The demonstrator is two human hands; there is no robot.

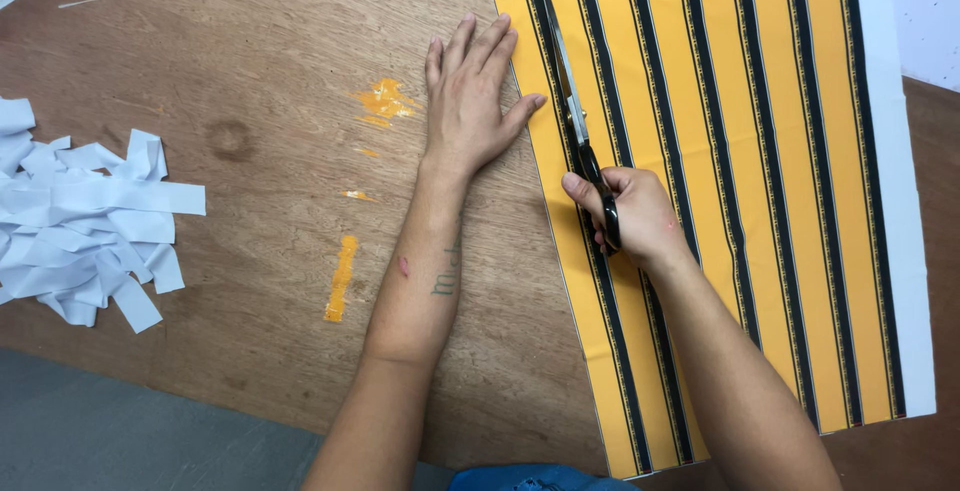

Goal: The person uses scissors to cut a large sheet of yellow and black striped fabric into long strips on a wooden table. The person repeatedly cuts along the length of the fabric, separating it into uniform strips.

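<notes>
Scissors, one pair, gripped by right hand; left hand flat, open beside one striped sheet.

We've got a worn brown wooden tabletop with orange paint smudges, and a strip of grey floor showing below its near edge.

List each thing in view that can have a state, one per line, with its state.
Left hand: flat, palm down, fingers spread, thumb on the fabric's edge.
Right hand: closed around the scissors' handles.
Scissors: blades lying along a black stripe; open or shut is unclear.
Fabric: spread flat on the table.
White strips: cut, heaped loosely.
Orange scraps: lying loose.
</notes>
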